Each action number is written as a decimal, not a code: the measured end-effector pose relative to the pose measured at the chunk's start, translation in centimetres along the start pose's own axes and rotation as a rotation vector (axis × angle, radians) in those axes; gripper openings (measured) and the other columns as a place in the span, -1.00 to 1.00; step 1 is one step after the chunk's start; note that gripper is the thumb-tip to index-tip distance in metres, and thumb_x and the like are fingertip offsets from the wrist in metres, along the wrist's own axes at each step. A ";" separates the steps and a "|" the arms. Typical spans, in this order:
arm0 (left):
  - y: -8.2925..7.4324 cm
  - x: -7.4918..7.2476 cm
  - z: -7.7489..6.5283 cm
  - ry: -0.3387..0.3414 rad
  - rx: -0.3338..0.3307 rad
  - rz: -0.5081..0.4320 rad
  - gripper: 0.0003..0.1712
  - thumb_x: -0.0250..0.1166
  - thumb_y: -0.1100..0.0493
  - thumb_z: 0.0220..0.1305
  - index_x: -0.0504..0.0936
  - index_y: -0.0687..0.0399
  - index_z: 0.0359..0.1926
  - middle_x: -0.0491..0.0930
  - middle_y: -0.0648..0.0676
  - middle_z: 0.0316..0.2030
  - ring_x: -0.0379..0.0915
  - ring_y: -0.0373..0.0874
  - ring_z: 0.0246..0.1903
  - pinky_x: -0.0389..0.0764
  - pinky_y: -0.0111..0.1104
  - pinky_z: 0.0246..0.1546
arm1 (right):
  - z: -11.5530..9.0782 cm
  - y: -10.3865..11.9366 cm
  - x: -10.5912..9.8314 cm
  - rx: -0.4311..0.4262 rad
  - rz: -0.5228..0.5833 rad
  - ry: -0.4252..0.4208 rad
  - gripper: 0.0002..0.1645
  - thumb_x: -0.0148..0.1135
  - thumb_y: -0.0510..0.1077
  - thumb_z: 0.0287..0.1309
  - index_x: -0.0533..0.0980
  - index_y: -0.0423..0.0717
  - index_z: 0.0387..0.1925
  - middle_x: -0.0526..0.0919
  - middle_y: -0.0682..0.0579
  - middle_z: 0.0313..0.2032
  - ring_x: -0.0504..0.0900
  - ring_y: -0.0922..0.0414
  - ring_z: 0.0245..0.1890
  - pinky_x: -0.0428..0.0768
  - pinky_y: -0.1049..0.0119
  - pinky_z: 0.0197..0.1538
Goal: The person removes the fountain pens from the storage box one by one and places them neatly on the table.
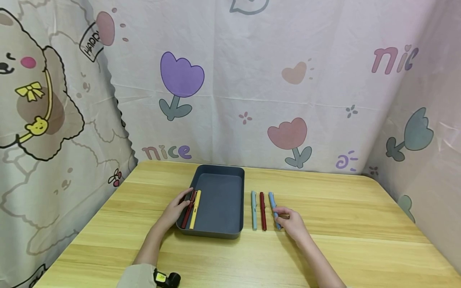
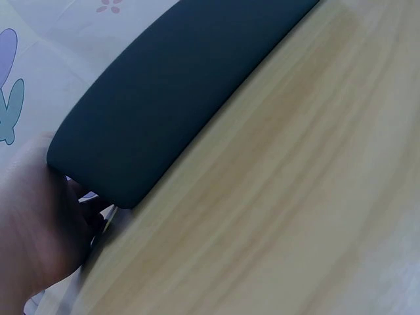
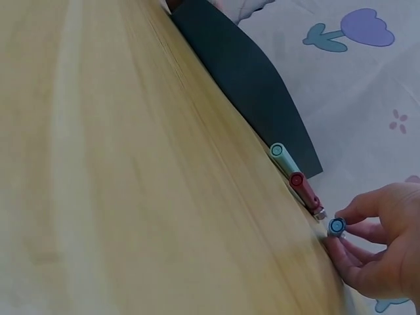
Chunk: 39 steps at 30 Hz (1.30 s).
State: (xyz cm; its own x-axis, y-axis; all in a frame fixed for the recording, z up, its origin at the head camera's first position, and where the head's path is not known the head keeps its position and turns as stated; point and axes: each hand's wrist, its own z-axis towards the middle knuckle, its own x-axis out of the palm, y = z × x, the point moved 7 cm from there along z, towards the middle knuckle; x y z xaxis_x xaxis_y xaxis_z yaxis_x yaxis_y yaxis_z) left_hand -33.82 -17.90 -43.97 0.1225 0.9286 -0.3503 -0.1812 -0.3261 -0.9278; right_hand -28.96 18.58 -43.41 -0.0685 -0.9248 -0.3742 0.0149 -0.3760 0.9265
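Note:
My left hand (image 1: 174,209) grips the left side of a dark grey tray (image 1: 221,170), with fingers over its rim. Inside the tray, along that side, a dark red pen (image 1: 187,216) and a yellow pen (image 1: 195,210) lie side by side; the hand partly covers the red one. My right hand (image 1: 293,225) pinches a blue pen (image 1: 271,200) near its lower end, between thumb and fingers. Left of it, a light teal pen (image 1: 253,212) and another dark red pen (image 1: 263,212) lie on the table. The right wrist view shows the blue pen's round end (image 3: 336,226) between the fingertips.
The wooden table (image 1: 324,196) carries the tray and pens. A patterned cloth (image 1: 237,80) hangs behind the table and at both sides. On the left wrist sits a black strapped device (image 1: 167,279).

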 end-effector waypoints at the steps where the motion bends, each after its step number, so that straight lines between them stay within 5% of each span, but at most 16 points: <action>1: 0.0 0.0 0.0 0.001 -0.001 -0.002 -0.47 -0.03 0.27 0.37 0.18 0.17 0.35 0.02 0.29 0.33 -0.12 0.22 0.29 0.01 0.10 0.18 | 0.0 0.0 0.0 -0.003 -0.005 -0.002 -0.69 0.12 -0.44 0.06 0.53 -0.39 -0.10 0.54 -0.15 -0.17 0.55 -0.09 -0.12 0.54 0.21 -0.19; 29: 0.0 0.0 0.0 0.004 -0.005 -0.030 -0.46 -0.04 0.30 0.37 0.17 0.19 0.35 0.01 0.30 0.33 -0.07 0.22 0.27 0.07 0.08 0.16 | 0.1 -0.2 0.4 -0.050 -0.089 -0.028 -0.68 0.15 -0.42 0.02 0.55 -0.35 -0.12 0.57 -0.11 -0.19 0.57 -0.03 -0.19 0.56 0.24 -0.25; 39: -0.1 0.1 0.0 0.006 0.002 -0.029 -0.47 -0.04 0.31 0.37 0.18 0.19 0.34 0.02 0.30 0.33 -0.09 0.21 0.29 0.04 0.08 0.17 | -0.3 0.2 0.2 -0.143 -0.065 -0.019 -0.71 0.17 -0.41 0.00 0.55 -0.38 -0.16 0.55 -0.13 -0.23 0.58 -0.01 -0.25 0.57 0.24 -0.30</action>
State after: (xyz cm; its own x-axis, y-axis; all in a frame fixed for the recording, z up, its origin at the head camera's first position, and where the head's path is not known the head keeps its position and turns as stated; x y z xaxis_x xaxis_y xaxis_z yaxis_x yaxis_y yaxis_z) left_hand -33.76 -17.76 -43.87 0.1334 0.9366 -0.3240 -0.1798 -0.2986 -0.9373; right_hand -28.72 18.31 -43.32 -0.0923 -0.8977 -0.4309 0.1522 -0.4404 0.8848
